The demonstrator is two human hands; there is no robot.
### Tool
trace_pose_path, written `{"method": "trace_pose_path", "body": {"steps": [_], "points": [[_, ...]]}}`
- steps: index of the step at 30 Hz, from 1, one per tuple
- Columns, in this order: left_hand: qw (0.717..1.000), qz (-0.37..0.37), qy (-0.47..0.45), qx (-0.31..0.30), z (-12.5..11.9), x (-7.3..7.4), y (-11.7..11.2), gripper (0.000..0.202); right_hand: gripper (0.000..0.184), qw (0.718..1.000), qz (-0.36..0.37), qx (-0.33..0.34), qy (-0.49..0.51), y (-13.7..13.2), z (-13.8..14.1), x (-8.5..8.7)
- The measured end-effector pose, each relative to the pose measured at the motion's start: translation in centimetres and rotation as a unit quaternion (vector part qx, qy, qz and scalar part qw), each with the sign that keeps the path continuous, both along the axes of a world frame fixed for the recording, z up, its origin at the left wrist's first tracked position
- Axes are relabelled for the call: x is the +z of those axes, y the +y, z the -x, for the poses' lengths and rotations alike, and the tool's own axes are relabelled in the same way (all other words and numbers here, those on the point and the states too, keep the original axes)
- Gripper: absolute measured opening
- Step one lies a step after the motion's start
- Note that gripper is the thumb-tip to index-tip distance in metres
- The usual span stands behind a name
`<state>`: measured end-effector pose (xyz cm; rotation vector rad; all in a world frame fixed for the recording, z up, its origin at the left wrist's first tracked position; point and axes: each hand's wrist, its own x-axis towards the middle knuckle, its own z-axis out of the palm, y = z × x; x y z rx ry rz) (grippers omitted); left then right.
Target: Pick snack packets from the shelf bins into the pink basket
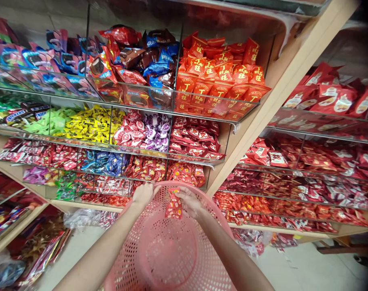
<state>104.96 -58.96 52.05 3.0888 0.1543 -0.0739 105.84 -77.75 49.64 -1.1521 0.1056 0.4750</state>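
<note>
A pink perforated plastic basket (168,246) fills the lower middle of the view, tilted so that I look down into it. My left hand (144,194) is closed over its far rim, left of centre. Just inside the rim, my right hand (190,202) pinches a small red candy packet (174,204) printed with yellow and pale spots. That packet hangs above the basket's inner wall. Beyond the rim, a shelf bin holds similar red spotted packets (187,173).
Wooden shelves with clear dividers rise ahead, filled with wrapped sweets, such as yellow packets (91,125) and large red bags (220,76). A slanting wooden post (263,117) separates two shelf units. Plastic bags (82,218) lie on the floor below, with more packages at left.
</note>
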Motion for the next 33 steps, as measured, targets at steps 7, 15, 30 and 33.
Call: {"method": "trace_pose_path", "body": {"steps": [7, 15, 30, 33], "points": [[1.000, -0.010, 0.003, -0.016, -0.2, 0.0, 0.0, 0.059, 0.036, 0.998, -0.021, 0.001, 0.064, -0.8, -0.2, -0.1], [1.000, -0.010, -0.002, -0.020, -0.3, -0.5, 0.0, 0.055, 0.026, 0.996, -0.031, 0.030, 0.083, -0.7, 0.1, -0.4], [0.998, -0.015, -0.027, -0.048, -0.5, -1.0, 0.4, 0.059, 0.031, 0.997, -0.041, 0.038, 0.044, -0.2, 0.4, -0.8], [0.999, -0.015, -0.017, -0.040, -0.5, -0.9, 0.4, 0.057, 0.026, 0.999, 0.000, 0.028, 0.042, -0.4, 0.1, -1.2]]}}
